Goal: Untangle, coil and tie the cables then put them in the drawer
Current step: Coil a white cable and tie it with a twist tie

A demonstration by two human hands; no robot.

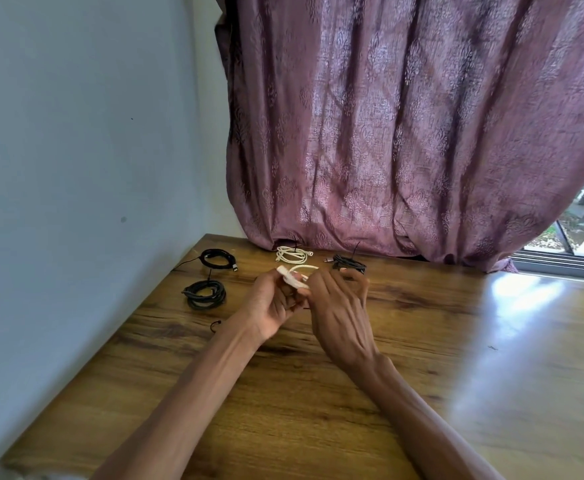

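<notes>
The left hand [276,304] is curled round a small white cable [297,277], pinching its gathered loops with one flat end sticking out past the thumb; the right hand [339,306] has its fingers bent onto the same bundle from the other side, though whether it pinches the cable or a tie I cannot tell. The coil is held just above the wooden table [352,393] — this looks like the coiling-and-tying step for the last loose cable. Beyond lie four bundles already tied: a white coil [292,254], a dark coil [349,264] by the curtain [404,133], and two black coils [217,259] [204,294] to the left; a small black tie [215,326] lies near the left wrist — likely needed next; no drawer shows.
</notes>
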